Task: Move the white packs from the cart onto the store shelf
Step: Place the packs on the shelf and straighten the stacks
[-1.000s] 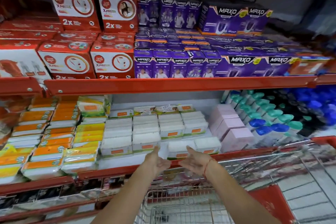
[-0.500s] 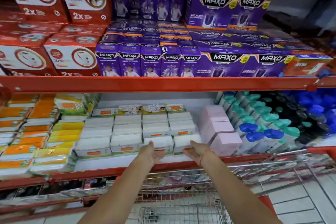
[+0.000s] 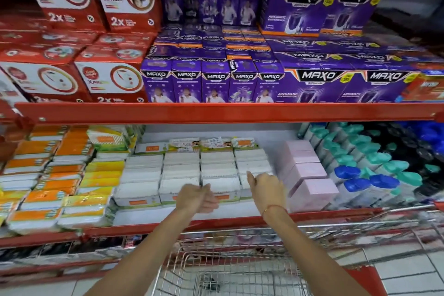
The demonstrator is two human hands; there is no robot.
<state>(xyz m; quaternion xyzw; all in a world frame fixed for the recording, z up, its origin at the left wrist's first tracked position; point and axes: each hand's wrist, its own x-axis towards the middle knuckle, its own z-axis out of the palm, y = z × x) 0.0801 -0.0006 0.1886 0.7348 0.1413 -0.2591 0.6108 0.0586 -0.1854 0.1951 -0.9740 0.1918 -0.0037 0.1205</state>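
White packs [image 3: 180, 175] with orange labels stand in several rows in the middle of the lower red shelf [image 3: 336, 214]. My left hand [image 3: 197, 197] is at the front of the middle rows, fingers loosely curled, holding nothing. My right hand [image 3: 266, 187] is at the front of the rightmost white row, thumb up, touching or nearly touching a pack; it holds nothing. Both forearms reach over the wire cart [image 3: 228, 271], whose basket shows only floor tiles through the mesh.
Pink boxes [image 3: 310, 190] stand right of the white packs, then bottles with blue and teal caps [image 3: 374, 175]. Orange and yellow packs [image 3: 72, 187] fill the left. The upper shelf carries purple boxes [image 3: 240, 79] and red boxes [image 3: 108, 79].
The two front packs have been pushed back into line with the rows. My hands have moved apart and farther in over the shelf. The view has shifted left and closer.
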